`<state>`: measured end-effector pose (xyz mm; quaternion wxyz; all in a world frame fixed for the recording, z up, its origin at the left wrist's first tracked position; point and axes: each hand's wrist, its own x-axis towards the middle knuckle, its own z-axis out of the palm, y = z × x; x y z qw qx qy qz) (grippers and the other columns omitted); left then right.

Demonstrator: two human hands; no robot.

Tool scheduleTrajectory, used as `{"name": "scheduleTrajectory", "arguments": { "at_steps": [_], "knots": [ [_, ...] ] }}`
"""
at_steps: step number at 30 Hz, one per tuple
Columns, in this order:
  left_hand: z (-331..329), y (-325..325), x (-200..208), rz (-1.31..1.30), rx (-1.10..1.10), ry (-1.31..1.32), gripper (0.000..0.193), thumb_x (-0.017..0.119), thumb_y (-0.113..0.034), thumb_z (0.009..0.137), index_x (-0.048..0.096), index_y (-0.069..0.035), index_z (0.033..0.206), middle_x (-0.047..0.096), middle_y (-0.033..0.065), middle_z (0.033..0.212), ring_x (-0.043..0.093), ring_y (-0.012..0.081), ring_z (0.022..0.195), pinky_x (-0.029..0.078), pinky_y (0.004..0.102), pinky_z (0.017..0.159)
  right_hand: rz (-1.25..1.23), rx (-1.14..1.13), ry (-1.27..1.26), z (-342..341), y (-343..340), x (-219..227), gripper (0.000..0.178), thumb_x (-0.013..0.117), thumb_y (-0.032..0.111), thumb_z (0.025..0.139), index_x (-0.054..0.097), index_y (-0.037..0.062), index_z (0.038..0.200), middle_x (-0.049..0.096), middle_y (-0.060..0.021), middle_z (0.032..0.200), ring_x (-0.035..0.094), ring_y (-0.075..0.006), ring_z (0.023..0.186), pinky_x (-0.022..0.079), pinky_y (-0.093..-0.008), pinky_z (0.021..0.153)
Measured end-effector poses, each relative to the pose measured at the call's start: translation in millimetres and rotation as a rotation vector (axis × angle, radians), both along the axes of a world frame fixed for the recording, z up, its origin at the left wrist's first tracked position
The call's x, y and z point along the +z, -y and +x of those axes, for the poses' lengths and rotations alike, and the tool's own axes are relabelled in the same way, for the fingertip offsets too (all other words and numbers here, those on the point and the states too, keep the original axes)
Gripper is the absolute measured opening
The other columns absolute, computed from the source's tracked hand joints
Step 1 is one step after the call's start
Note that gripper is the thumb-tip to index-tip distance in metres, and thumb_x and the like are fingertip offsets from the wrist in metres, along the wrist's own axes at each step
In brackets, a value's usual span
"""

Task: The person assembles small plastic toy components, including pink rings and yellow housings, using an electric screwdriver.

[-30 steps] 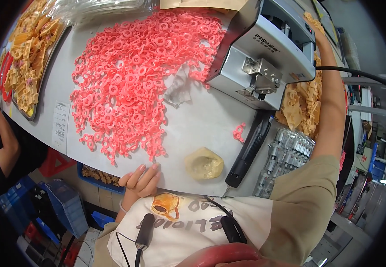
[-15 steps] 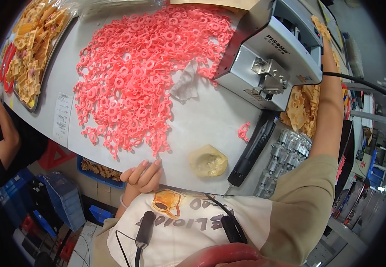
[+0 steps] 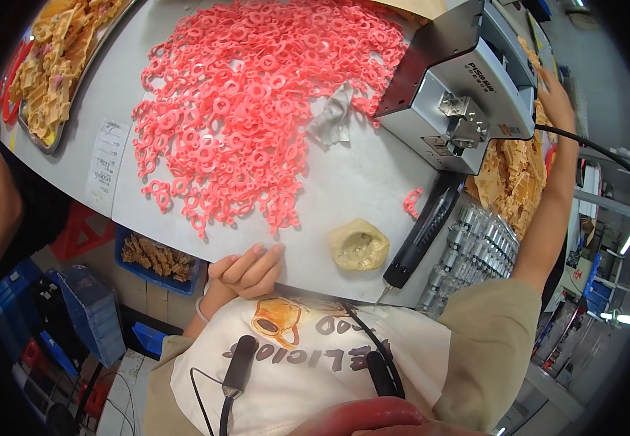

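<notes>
My left hand [image 3: 248, 270] rests at the near table edge, fingers loosely bent and slightly apart, with nothing seen in them. Just beyond its fingertips lies a wide heap of small pink plastic ring-shaped parts [image 3: 228, 123]. At the right, my right arm reaches past a grey and black machine [image 3: 438, 94]; my right hand [image 3: 556, 98] is beside its far right side, near tan moulded pieces [image 3: 511, 178]. Its fingers are too small and partly hidden to make out. A yellowish lump with a hollow [image 3: 358, 245] and a black electric screwdriver [image 3: 422, 232] lie between my arms.
One loose pink part [image 3: 412, 202] sits by the screwdriver. Several clear and metallic pieces [image 3: 467, 254] stand in rows at right. A crumpled grey cloth [image 3: 332, 118] touches the heap. Far left are a tray of tan pieces [image 3: 53, 109] and a co-worker's arm [image 3: 1, 196].
My right hand has drawn back toward me along the machine's right side and now shows more. The whole view has shifted slightly. My left hand stays at the table edge.
</notes>
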<state>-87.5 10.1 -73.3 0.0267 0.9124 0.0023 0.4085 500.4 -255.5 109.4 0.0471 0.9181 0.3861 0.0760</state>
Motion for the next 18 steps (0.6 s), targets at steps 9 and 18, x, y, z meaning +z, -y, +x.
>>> {"name": "scheduleTrajectory", "arguments": {
  "at_steps": [9,18],
  "knots": [
    [5,-3,-10,0.061,-0.074,0.160,0.006,0.056,-0.024,0.090,0.059,-0.028,0.094,0.066,-0.0135,0.107,0.055,0.0054,0.100,0.028,0.0301,0.094,0.059,-0.067,-0.525,-308,-69,134,0.027,0.060,0.023,0.088,0.062,-0.0010,0.100,0.063,-0.0061,0.088,0.056,-0.0132,0.078,0.043,-0.0266,0.070],
    [4,-3,-17,0.015,-0.047,0.186,0.007,0.056,-0.024,0.088,0.060,-0.026,0.094,0.064,-0.0141,0.111,0.056,0.0016,0.104,0.031,0.0266,0.088,0.129,1.085,-0.675,-227,-256,1,0.035,0.052,0.008,0.078,0.060,-0.0048,0.110,0.065,-0.0238,0.099,0.062,-0.0338,0.097,0.051,-0.0388,0.077]
  ]
}}
